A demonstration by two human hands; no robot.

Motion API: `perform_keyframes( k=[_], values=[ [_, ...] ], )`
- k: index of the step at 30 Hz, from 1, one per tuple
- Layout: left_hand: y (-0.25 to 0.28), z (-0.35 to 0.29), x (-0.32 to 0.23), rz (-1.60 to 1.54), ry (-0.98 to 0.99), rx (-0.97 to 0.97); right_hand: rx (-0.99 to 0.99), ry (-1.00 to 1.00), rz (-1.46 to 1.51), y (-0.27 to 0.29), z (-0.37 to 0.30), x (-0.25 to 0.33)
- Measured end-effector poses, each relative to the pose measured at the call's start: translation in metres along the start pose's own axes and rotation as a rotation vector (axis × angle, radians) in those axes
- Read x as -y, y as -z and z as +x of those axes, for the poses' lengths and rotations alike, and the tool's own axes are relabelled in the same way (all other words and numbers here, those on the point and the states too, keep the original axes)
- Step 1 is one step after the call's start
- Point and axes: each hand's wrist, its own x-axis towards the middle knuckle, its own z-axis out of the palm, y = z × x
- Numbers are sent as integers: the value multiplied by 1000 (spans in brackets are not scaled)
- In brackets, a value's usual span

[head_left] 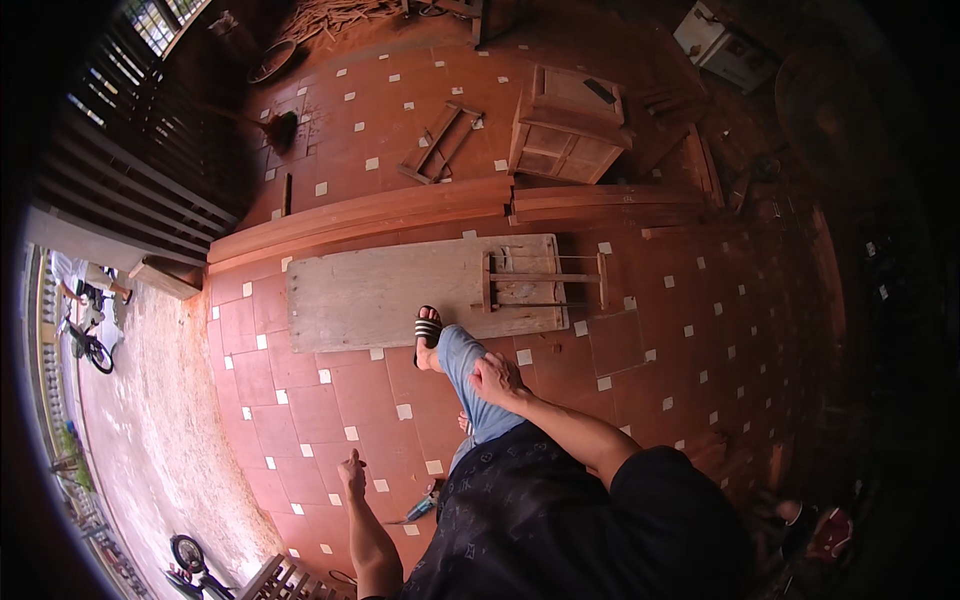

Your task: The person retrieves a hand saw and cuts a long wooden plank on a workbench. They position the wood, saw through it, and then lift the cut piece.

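My right hand (497,380) hangs over my blue-jeaned thigh (460,357), its fingers loosely bent and apart, holding nothing I can see. Out to the left, above the tiled floor, is my left hand (352,474); its fingers are curled in and nothing shows in them. My striped sandal (428,328) is at the near edge of a flat wooden board (370,290). On the board's right end lies a small wooden frame (545,277) with crossbars, sticking out past the edge. A teal power tool (424,503) rests on the floor beside me, partly hidden by my body.
Long timber beams (370,222) lie across the floor beyond the board. Behind them stand a wooden cabinet (572,125) and another loose frame (440,142). A slatted gate (140,170) is at left, with a person (80,275) and a motorbike (92,343) outside.
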Motion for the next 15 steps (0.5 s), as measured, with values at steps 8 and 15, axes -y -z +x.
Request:
perform_keyframes(
  k=[8,15],
  values=[
    [-4,87,-191,535,-41,449,142,-228,-120,-39,153,83],
    [22,86,-346,1115,29,590,368,-400,-65,-34,216,114]
  ],
)
